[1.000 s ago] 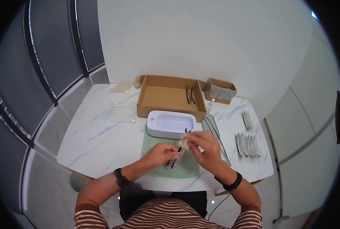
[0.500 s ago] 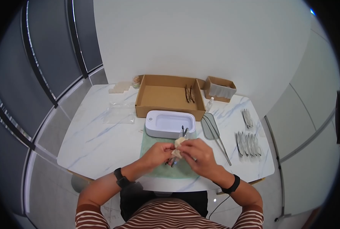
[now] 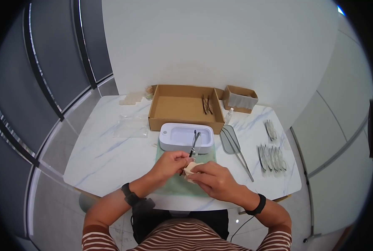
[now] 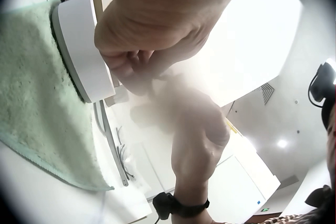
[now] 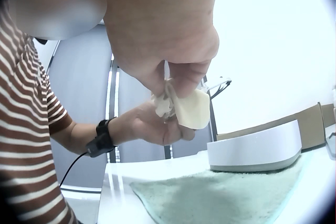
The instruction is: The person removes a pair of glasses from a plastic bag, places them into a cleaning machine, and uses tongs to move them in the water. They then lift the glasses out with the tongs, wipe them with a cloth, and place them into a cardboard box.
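Observation:
A pair of eyeglasses (image 3: 194,141) with dark temples is in my left hand (image 3: 166,166), its fingers and thumb pinching the frame. The temple tips point away from me and overlap the white basin in the head view. My right hand (image 3: 216,179) pinches a folded cream cloth (image 3: 190,169) against the glasses, close to the left fingertips. From the right wrist, the cloth (image 5: 194,109) hangs below the right fingers, with a temple tip (image 5: 224,85) sticking out beyond it. The lenses are mostly hidden by cloth and fingers.
The white ultrasonic cleaner (image 3: 166,144) stands on a green towel (image 3: 163,187). Behind it is a cardboard box (image 3: 169,104) with glasses inside. To the right lie a grey tray (image 3: 227,144), tweezers (image 3: 241,159) and several bagged glasses (image 3: 272,159). Clear bags (image 3: 131,126) lie left.
The right hand and cloth have moved left and toward me, down along the glasses. The temples have swung up and now show over the cleaner.

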A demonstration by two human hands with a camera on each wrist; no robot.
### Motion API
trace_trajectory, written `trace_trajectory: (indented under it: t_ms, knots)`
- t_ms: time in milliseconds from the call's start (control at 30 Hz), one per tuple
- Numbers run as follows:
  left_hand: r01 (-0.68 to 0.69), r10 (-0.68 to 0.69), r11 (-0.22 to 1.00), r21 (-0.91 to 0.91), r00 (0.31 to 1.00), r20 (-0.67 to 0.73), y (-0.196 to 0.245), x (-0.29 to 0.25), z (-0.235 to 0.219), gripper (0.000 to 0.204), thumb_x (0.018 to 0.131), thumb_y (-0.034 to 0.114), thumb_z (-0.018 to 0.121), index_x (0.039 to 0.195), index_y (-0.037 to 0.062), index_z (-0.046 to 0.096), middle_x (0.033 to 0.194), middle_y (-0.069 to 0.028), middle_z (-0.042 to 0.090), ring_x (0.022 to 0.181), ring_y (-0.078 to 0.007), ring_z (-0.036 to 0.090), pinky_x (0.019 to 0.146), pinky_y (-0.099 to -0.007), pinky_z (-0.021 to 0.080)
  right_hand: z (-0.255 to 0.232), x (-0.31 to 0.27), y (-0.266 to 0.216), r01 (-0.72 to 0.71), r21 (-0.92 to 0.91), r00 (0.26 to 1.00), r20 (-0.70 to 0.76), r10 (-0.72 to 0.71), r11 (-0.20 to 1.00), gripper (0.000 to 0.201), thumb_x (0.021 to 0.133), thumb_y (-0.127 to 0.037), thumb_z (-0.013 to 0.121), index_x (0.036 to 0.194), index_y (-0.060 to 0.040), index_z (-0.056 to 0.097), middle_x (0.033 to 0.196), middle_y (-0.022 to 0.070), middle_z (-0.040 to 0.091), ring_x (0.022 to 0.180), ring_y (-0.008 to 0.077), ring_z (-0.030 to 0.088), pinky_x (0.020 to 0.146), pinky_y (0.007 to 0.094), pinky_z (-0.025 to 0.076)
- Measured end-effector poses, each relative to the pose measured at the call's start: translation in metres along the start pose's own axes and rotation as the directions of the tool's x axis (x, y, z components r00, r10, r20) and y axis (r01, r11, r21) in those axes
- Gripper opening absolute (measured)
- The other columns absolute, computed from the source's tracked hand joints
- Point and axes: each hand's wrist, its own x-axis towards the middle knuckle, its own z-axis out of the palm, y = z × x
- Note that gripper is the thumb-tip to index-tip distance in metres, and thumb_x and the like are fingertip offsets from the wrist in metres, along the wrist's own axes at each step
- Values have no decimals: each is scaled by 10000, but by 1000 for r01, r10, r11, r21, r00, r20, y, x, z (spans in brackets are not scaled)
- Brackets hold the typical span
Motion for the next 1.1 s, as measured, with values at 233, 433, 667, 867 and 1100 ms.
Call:
trace_trajectory:
  t_ms: [233,433,667,867,1100]
  knots:
    - [-56,70,981,188,995,-68,70,10,-23,180,992,193,655,1011,19,695,840,-14,692,690,-70,593,621,-234,482,-1,-14,40,-218,39,969,130,211,975,264,765,19,767,1020,-46,742,1009,108,701,877,300,693,753,364,575]
    - [-76,114,951,298,987,-111,98,40,-32,169,957,132,677,1024,-23,693,803,-36,684,627,-81,578,585,-241,472,1,-9,56,-233,-22,933,275,230,972,206,810,-34,732,1013,-66,747,1054,108,714,876,314,704,749,381,580]
    - [37,79,883,469,971,-226,121,120,-55,150,891,80,716,989,-31,693,778,-66,692,637,-109,634,566,-269,534,-67,74,119,-372,-44,915,154,374,927,243,889,-6,633,1111,-36,728,960,110,745,784,210,707,719,318,574]
    - [170,53,628,760,964,-259,105,253,-76,77,849,60,711,848,-17,712,724,-78,694,603,-155,682,550,-303,583,-67,147,231,-678,166,724,321,611,716,425,876,-5,556,1289,69,623,1015,120,714,822,165,679,736,319,581]
    - [428,-168,478,767,901,-399,52,348,-76,162,829,99,706,689,28,746,620,-72,710,542,-183,707,586,-319,578,-36,160,283,-805,70,538,503,677,589,432,889,-29,555,1303,81,608,1015,156,705,803,190,685,705,325,591]
